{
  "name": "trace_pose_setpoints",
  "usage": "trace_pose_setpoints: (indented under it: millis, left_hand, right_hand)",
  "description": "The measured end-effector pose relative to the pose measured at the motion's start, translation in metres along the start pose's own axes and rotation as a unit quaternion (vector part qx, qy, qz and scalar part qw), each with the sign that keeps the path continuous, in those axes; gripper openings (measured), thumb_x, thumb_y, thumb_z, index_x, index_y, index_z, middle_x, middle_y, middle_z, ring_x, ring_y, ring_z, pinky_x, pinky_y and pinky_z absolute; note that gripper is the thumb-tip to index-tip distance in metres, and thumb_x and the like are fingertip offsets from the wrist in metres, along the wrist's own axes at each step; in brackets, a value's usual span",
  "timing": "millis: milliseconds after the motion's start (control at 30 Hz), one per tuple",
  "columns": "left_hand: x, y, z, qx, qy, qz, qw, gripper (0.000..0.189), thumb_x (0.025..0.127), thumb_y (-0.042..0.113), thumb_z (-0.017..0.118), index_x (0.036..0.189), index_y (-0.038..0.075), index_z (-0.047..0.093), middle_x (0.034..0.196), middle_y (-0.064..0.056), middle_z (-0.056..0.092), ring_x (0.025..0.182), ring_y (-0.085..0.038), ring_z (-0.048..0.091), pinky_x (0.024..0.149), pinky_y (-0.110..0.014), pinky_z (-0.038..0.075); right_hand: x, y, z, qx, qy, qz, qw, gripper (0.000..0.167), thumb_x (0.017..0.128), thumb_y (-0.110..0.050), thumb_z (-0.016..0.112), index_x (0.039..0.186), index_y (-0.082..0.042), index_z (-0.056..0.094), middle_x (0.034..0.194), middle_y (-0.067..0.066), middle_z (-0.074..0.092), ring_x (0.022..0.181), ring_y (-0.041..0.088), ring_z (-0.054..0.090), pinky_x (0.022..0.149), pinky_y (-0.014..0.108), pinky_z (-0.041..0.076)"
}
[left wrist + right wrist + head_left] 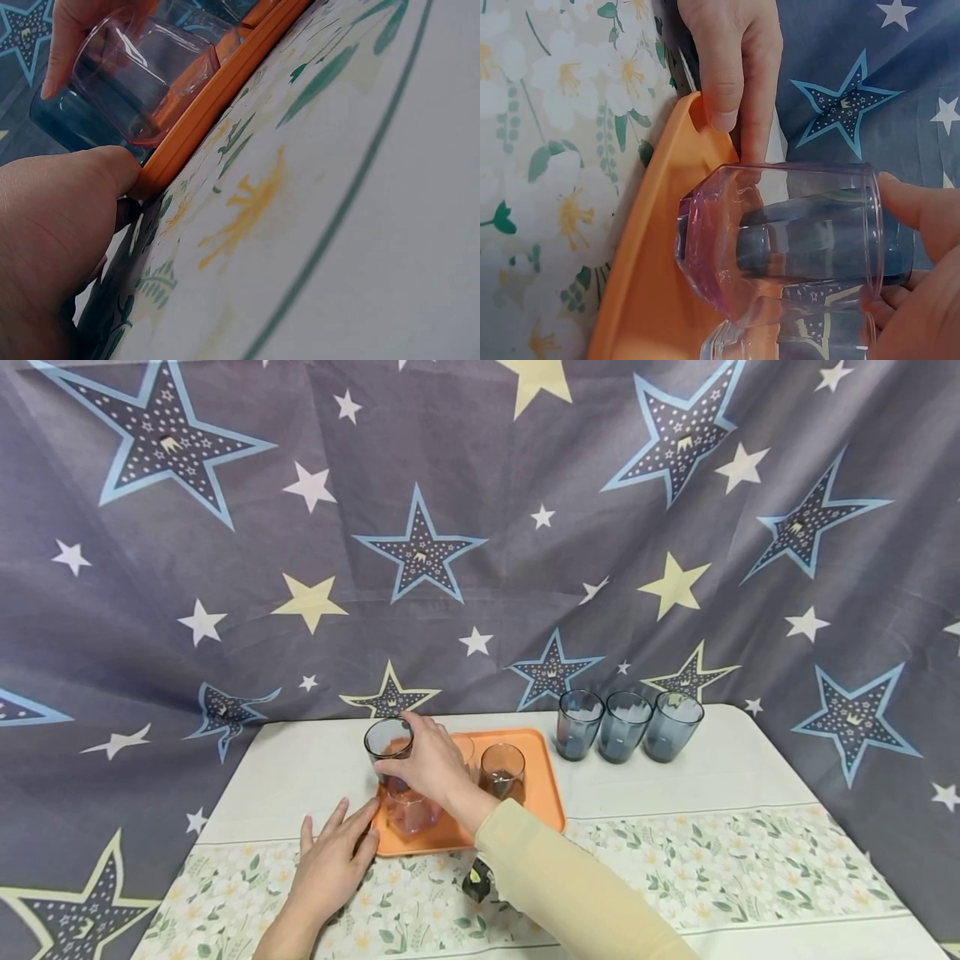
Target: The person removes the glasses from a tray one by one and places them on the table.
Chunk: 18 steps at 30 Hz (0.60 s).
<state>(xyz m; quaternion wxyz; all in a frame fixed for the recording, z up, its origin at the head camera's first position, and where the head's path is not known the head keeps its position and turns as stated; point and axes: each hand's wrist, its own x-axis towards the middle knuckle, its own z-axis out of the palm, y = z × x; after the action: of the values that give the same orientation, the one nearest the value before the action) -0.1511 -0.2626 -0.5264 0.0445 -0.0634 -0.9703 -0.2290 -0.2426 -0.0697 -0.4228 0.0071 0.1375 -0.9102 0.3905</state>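
My right hand (429, 762) reaches over the tray and grips a dark blue glass (384, 745) near its rim, at the tray's back left. Resting at the left edge of the orange tray (551, 789), my left hand (336, 864) has its fingers extended, with the thumb at the tray's corner in the left wrist view. A pink-tinted faceted glass (720, 247) stands in front of the blue one and partly covers it in the right wrist view. Behind my right hand is a clear glass (467, 746), and a brown glass (502, 768) stands right of it, partly hidden by the wrist.
Three blue glasses (625, 727) stand in a row at the back right, beyond the tray. A white tablecloth (675, 793) with a floral band covers the table. Close behind it hangs a grey curtain (510, 577) printed with stars. A small dark object (477, 881) shows beside the right sleeve.
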Motion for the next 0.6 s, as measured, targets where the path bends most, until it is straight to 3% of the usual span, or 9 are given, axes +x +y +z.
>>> trace_pose_setpoints:
  millis: [600]
  left_hand:
    - [0.0019, 0.0004, 0.0014, -0.002, -0.029, -0.020, 0.9994, 0.054, 0.117, 0.036, 0.057, 0.167, 0.015, 0.052, 0.166, -0.008, 0.055, 0.163, -0.047, 0.029, 0.122, -0.083, -0.007]
  right_hand:
    - [0.0039, -0.0005, 0.0053, -0.015, 0.025, 0.014, 0.9995, 0.089, 0.085, -0.051, 0.096, 0.160, -0.020, 0.058, 0.151, 0.001, 0.065, 0.136, 0.024, 0.062, 0.112, 0.042, 0.053]
